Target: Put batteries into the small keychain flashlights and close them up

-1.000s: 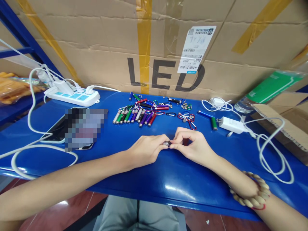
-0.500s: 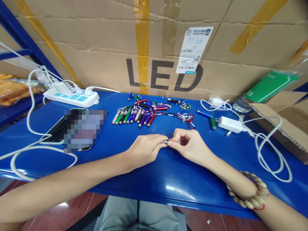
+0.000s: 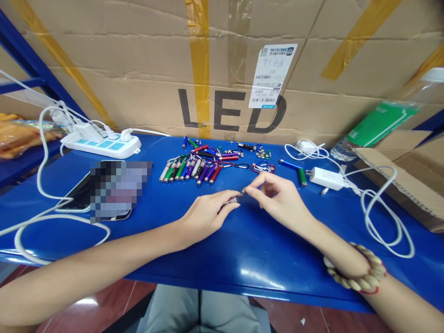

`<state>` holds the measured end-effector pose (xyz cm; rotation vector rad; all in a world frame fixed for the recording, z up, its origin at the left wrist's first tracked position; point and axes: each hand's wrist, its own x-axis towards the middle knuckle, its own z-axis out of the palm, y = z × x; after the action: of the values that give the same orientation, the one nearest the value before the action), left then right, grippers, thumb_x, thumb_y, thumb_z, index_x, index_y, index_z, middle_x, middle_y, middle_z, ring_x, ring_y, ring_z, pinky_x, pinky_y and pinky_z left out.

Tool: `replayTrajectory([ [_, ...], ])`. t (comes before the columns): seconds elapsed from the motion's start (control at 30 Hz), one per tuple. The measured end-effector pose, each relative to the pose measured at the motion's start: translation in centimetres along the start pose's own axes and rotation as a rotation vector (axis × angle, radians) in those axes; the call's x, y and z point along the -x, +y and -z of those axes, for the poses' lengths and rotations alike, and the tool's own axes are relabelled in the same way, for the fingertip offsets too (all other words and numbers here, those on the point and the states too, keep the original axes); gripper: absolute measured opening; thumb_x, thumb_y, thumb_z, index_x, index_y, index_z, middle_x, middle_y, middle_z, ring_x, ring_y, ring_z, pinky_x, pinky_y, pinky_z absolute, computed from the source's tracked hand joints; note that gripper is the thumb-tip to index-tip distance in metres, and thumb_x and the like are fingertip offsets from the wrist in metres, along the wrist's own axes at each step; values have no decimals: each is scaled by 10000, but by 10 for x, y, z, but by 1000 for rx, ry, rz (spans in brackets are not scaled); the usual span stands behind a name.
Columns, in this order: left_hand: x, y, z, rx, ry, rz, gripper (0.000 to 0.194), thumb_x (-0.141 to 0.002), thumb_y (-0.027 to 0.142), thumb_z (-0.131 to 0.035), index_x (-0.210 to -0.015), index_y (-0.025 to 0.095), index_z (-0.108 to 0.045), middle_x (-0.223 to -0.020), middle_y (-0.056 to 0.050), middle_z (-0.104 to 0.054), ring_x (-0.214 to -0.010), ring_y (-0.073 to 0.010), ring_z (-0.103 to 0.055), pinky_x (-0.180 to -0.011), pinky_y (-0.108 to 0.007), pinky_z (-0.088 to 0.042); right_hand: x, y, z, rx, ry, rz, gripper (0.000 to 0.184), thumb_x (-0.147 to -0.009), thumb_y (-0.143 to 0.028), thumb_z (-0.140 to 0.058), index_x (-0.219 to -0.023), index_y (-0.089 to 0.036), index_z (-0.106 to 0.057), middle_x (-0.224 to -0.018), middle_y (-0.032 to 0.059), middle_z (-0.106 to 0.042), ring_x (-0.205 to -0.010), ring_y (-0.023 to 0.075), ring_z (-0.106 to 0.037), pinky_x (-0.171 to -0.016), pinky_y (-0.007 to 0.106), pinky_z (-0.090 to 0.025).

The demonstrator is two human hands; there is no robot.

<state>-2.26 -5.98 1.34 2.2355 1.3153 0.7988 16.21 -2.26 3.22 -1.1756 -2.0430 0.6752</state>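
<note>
My left hand [image 3: 204,213] rests on the blue table [image 3: 222,249], its fingers closed round a small keychain flashlight [image 3: 233,200] whose silver end points right. My right hand [image 3: 277,196] hovers just right of it, thumb and forefinger pinched on a tiny part [image 3: 243,190] a short way above the flashlight's end. A beaded bracelet [image 3: 357,273] circles my right wrist. Behind the hands lies a row of several coloured mini flashlights [image 3: 189,170], with loose carabiner clips [image 3: 262,167] and small parts to its right.
A white power strip [image 3: 104,144] with plugs and cables sits at the back left, a phone [image 3: 81,194] beside a blurred patch. A white charger [image 3: 326,178] and looped cable [image 3: 381,217] lie at right. A large "LED" cardboard box [image 3: 232,74] walls the back.
My right hand has lifted up and away from the flashlight's end, taking a tiny part with it. The left hand keeps hold of the flashlight body. The camera has tipped slightly.
</note>
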Motion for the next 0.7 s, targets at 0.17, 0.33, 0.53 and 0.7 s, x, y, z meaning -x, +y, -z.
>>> replayTrajectory([
  [0.17, 0, 1, 1, -9, -10, 4, 198, -886, 286, -456, -1038, 231, -570, -934, 23, -678, -751, -111, -638, -748, -202, -474, -11, 17, 17, 546, 82, -7, 143, -758, -344, -631, -688, -222, -659, -796, -4, -674, -583, 128, -573, -485, 223, -330],
  [0.33, 2, 2, 1, -28, -2, -23, 179, -886, 296, -460, -1018, 239, -568, -920, 40, -676, -712, -94, -627, -713, -184, -465, -12, 28, 20, 747, 117, -62, 85, -756, -306, -619, -750, -249, -681, -816, -13, -685, -660, 165, -612, -445, 220, -271],
  [0.53, 0, 1, 2, -150, 30, -37, 187, -902, 316, -431, -991, 229, -572, -889, 25, -659, -797, -131, -591, -740, -242, -433, -13, 29, 18, 714, 171, -17, 142, -768, -247, -573, -880, -253, -660, -834, -20, -685, -618, 139, -612, -452, 216, -302],
  [0.7, -4, -4, 2, -260, -14, -92, 202, -910, 286, -420, -959, 212, -602, -936, -6, -601, -859, -158, -508, -801, -307, -378, -12, 22, 13, 634, 164, -6, 132, -769, -278, -567, -847, -259, -672, -805, -28, -681, -595, 126, -609, -469, 213, -346],
])
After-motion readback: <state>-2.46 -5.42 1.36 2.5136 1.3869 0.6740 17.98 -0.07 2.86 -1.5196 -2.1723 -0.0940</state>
